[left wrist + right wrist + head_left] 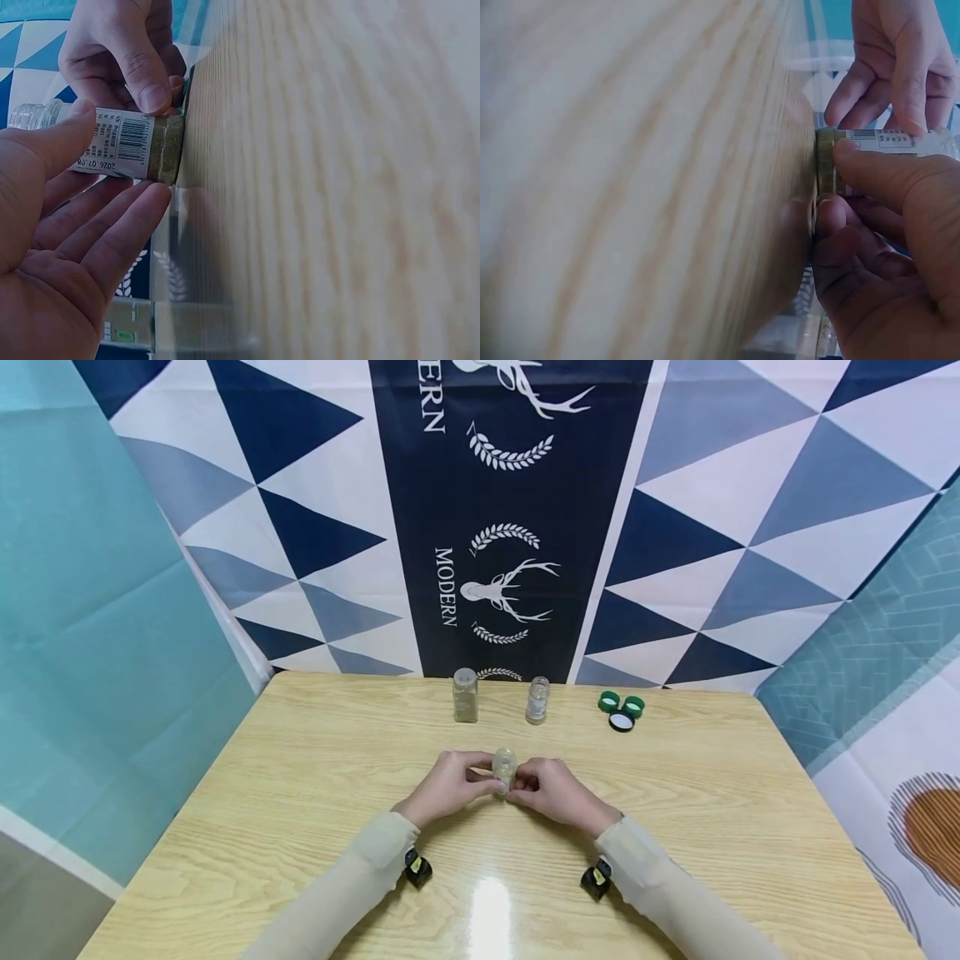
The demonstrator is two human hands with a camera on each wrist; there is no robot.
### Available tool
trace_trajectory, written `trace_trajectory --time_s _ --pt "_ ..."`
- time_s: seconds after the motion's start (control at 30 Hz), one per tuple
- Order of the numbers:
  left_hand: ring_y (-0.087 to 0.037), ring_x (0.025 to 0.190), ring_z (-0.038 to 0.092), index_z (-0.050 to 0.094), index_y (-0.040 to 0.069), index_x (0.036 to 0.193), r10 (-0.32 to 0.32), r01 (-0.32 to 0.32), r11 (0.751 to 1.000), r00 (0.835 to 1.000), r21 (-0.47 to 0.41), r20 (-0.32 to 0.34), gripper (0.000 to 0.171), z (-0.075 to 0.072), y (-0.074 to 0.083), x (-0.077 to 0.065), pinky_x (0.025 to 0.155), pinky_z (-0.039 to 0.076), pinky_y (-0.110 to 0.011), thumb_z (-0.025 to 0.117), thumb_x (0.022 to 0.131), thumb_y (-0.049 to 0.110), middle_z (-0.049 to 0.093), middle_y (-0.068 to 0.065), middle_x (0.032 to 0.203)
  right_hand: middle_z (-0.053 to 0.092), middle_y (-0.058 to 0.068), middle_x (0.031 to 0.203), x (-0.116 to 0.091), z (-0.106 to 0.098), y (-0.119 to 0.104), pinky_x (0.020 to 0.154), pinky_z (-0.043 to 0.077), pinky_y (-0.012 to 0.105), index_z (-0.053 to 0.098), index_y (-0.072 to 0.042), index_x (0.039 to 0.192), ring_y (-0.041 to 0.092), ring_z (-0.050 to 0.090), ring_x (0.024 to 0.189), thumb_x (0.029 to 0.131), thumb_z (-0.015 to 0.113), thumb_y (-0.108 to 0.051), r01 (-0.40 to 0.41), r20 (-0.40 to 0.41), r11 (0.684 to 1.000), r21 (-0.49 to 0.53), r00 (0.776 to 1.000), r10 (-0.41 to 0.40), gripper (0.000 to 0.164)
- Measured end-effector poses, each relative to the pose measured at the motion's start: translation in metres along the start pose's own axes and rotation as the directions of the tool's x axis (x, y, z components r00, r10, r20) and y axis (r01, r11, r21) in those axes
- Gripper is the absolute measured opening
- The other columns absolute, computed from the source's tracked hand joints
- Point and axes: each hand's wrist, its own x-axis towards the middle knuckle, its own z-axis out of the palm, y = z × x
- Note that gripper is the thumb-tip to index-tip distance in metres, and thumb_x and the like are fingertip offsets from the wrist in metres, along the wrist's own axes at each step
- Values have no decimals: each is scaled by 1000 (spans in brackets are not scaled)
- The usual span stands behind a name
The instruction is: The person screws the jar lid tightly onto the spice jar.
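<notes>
A small clear glass spice jar (505,763) stands upright and lidless on the table, between both hands. A printed label with a barcode wraps its side, and greenish-brown contents (166,150) show at its base. My left hand (453,782) holds it from the left, thumb on the label near the neck and fingers around the far side. From the right, my right hand (557,787) grips the lower part, its thumb (866,161) against the base and the other fingers curled.
Behind the hands stand a squarish jar (466,700) and a slimmer glass jar (537,701), both lidless. To their right lie two green lids (633,706) and a black-rimmed lid (621,721). A patterned cloth (517,635) hangs at the back edge of the wooden table (300,760).
</notes>
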Motion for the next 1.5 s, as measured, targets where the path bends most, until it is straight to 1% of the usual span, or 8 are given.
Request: trace_trajectory --time_s 0.23,0.43,0.63,0.87,1.0,1.13,1.27,1.5 --pt "-25 104 76 67 8 135 20 -20 1000 1000 5 1 47 4 -1 -1 86 61 -22 80 91 21 71 -13 131 62 -9 74 -6 -1 -3 60 50 20 72 -17 84 2 54 67 90 81 -18 0 -16 1000 -2 1000 0 11" --pt "-23 101 77 70 7 130 31 -31 999 1000 24 5 43 7 -2 -6 84 61 -20 80 91 21 72 -12 127 63 -8 76 -11 2 -3 60 50 20 73 -17 87 3 55 68 92 80 -20 1 6 1000 16 1000 -1 9" --pt "-18 100 77 69 8 131 28 -28 999 999 32 21 43 11 1 -10 83 60 -19 80 92 22 73 -11 126 63 -7 77 -19 4 -2 61 51 20 74 -17 89 3 55 68 92 80 -19 -4 5 1000 25 1000 4 7" --pt "-14 101 76 69 10 131 19 -19 1000 999 5 26 41 17 3 -13 86 59 -19 79 92 18 72 -7 129 64 -8 78 -27 3 -4 62 51 20 74 -16 90 2 55 69 92 79 -18 6 1 1000 28 1000 -6 6" --pt "-16 101 76 69 9 132 25 -24 1000 999 -7 33 42 18 3 -15 87 59 -19 79 92 18 72 -9 129 64 -8 77 -29 2 -5 61 50 20 74 -16 90 2 55 69 92 79 -18 13 -2 1000 22 1000 -13 6" --pt "-16 102 76 68 10 133 9 -9 1000 999 -8 43 43 18 5 -16 87 59 -19 79 92 19 72 -8 129 64 -8 77 -31 2 -5 61 50 20 74 -17 90 1 55 68 93 79 -19 10 5 1000 19 1000 -10 6" --pt "-16 103 76 68 11 133 13 -13 1000 999 -8 46 43 18 5 -17 88 59 -19 79 92 21 72 -9 129 63 -8 78 -32 2 -6 60 51 20 74 -17 91 1 55 68 92 79 -19 11 0 1000 19 1000 -11 6" --pt "-20 102 75 67 10 134 36 -37 999 999 36 23 45 18 7 -18 88 60 -21 79 92 24 72 -10 128 62 -9 78 -33 1 -7 61 50 20 74 -16 91 0 54 69 93 79 -19 17 -5 1000 6 1000 -17 6"
